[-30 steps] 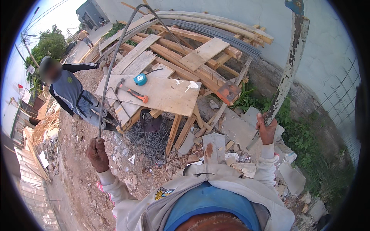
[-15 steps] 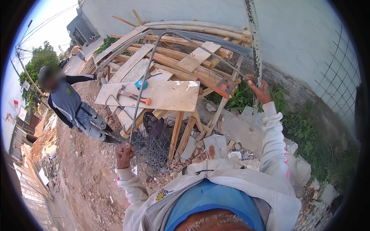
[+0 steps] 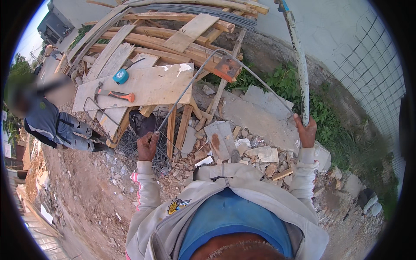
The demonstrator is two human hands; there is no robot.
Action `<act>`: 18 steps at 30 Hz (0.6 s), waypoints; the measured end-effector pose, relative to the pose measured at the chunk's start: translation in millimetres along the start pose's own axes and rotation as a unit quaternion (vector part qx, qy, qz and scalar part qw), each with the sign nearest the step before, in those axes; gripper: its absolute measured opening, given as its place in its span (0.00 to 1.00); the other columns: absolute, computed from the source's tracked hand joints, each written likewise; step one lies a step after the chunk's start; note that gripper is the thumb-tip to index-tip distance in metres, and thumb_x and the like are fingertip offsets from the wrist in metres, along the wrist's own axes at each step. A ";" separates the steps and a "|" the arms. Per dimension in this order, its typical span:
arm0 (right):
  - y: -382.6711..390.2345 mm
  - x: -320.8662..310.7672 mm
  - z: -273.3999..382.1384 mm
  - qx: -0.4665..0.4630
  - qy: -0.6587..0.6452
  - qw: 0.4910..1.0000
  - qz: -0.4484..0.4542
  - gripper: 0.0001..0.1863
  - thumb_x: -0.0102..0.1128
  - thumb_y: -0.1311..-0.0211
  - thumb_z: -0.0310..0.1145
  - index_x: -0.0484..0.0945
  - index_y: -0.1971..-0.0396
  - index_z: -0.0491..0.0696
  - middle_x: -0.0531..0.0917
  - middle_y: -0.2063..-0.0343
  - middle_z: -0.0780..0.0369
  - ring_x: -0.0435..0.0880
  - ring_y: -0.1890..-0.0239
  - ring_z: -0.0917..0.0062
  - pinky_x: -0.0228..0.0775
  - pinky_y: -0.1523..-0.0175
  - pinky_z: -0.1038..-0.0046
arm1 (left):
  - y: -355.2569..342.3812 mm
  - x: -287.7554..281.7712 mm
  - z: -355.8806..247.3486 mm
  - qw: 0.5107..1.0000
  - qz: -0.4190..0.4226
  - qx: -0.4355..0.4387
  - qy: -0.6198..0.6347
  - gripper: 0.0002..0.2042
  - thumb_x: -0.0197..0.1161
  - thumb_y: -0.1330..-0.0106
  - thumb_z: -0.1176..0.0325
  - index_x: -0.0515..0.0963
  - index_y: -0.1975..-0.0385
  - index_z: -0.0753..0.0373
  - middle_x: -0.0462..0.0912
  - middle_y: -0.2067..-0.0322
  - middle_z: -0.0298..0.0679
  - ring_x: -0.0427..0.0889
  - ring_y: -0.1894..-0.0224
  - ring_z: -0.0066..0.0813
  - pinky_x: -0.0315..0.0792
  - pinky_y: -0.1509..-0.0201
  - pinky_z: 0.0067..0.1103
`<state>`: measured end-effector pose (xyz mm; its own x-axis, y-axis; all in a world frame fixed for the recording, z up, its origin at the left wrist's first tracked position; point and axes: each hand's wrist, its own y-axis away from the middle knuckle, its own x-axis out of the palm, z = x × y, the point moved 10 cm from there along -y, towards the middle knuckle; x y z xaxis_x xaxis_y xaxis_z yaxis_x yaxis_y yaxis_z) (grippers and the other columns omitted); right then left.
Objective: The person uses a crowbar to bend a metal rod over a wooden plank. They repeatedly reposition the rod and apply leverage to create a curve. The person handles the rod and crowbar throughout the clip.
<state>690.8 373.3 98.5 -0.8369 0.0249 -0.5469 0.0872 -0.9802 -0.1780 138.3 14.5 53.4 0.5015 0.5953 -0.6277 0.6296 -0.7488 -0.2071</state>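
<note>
A bent steel rod arches in front of me, its two legs coming back toward me. My left hand is closed around the end of its left leg. My right hand grips the end of the right leg. Close against the right hand stands a white, chipped metal pole; whether the fingers touch it I cannot tell. Beyond the rod, a claw hammer with an orange-and-black handle and a teal tape measure lie on a pale board.
Timber beams and planks are piled at the back. A rusty metal plate sits at the pile's corner. Tangled wire and a dark cap lie below. Rubble covers the ground. A person stands at left; wire mesh leans right.
The bent rod has come lower and nearer, with its arch shifted right. My right hand has moved down, and my left hand slightly up. The whole view has turned rightward.
</note>
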 end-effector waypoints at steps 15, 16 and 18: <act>-66.8 30.1 -28.8 0.000 0.156 0.985 0.072 0.24 0.72 0.44 0.52 0.83 0.67 0.43 0.81 0.79 0.58 0.80 0.75 0.68 0.71 0.65 0.64 | -28.6 18.8 -54.8 0.970 -0.023 0.055 -0.236 0.16 0.65 0.32 0.57 0.76 0.77 0.62 0.76 0.82 0.50 0.78 0.77 0.54 0.69 0.75 0.39; -66.2 31.0 -29.6 0.004 0.150 0.986 0.077 0.24 0.72 0.44 0.52 0.83 0.67 0.43 0.81 0.79 0.58 0.80 0.75 0.68 0.71 0.65 0.64 | -30.3 18.9 -50.2 0.971 -0.020 0.050 -0.235 0.16 0.66 0.33 0.56 0.76 0.77 0.62 0.76 0.82 0.50 0.79 0.77 0.54 0.69 0.75 0.38; -58.5 32.6 -33.2 0.023 0.143 0.987 0.071 0.24 0.73 0.44 0.52 0.83 0.67 0.43 0.81 0.79 0.59 0.79 0.75 0.69 0.71 0.64 0.65 | -38.8 17.2 -41.9 0.965 -0.013 0.045 -0.258 0.16 0.65 0.32 0.57 0.76 0.76 0.62 0.77 0.80 0.50 0.79 0.76 0.54 0.70 0.73 0.39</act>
<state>676.3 438.0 64.0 -0.6300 -0.0648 -0.7739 0.1627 -0.9854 -0.0500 147.4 66.0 82.0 0.1099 0.4069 -0.9068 0.5727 -0.7716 -0.2768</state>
